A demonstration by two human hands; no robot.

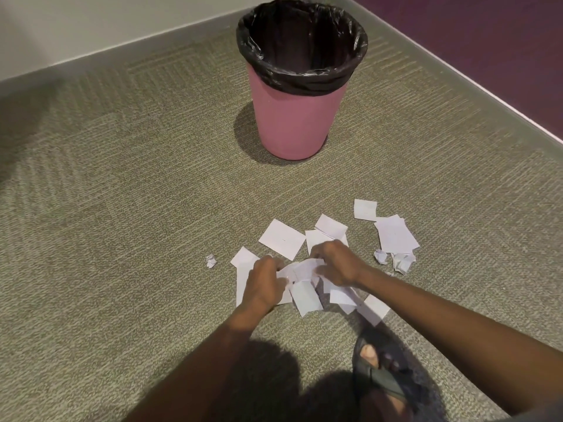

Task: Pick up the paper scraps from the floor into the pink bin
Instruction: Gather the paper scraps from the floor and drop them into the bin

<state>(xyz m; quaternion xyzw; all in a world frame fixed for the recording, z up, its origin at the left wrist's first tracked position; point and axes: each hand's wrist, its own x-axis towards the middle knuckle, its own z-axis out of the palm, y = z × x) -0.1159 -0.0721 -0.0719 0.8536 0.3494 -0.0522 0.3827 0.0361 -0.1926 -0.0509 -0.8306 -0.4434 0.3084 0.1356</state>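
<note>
Several white paper scraps (281,238) lie spread on the carpet in front of me, some flat, some crumpled into small balls (380,256). My left hand (263,283) and my right hand (336,264) are down in the middle of the pile, fingers curled round a bunch of scraps (301,269) gathered between them. The pink bin (294,123), lined with a black bag (304,77), stands upright on the floor beyond the pile, apart from both hands. I cannot see anything inside it.
One crumpled ball (210,260) lies alone left of the pile. My sandalled foot (377,370) stands just behind the scraps at lower right. A grey skirting and walls (457,65) close the corner behind the bin. Carpet stretches to the left.
</note>
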